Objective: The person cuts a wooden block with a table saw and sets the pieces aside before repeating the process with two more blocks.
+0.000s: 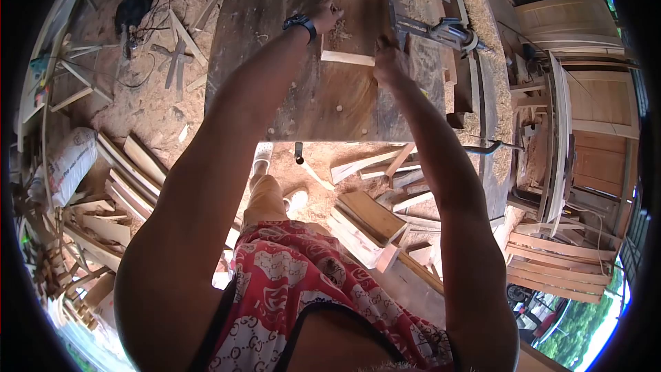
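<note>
A wooden board (354, 0) lies on the dark worktable (275, 96), its pale cut end facing me. My left hand (325, 18), with a black watch (300, 25) on the wrist, grips the board's left edge, fingers bent over the top near some wood shavings (339, 31). At the near right corner, my right hand (391, 63) is closed around the board's edge; part of its fingers is hidden. A dark straight rail (387, 0) runs along the board's right side.
Metal clamps (447, 31) sit to the right of the board, beside a sawdust-covered beam (492, 83). A blue-black clamp bar (485, 148) juts out lower down. Offcuts and a wooden block (368, 217) lie on the floor near my feet. A power tool (134, 10) with a cord is at left.
</note>
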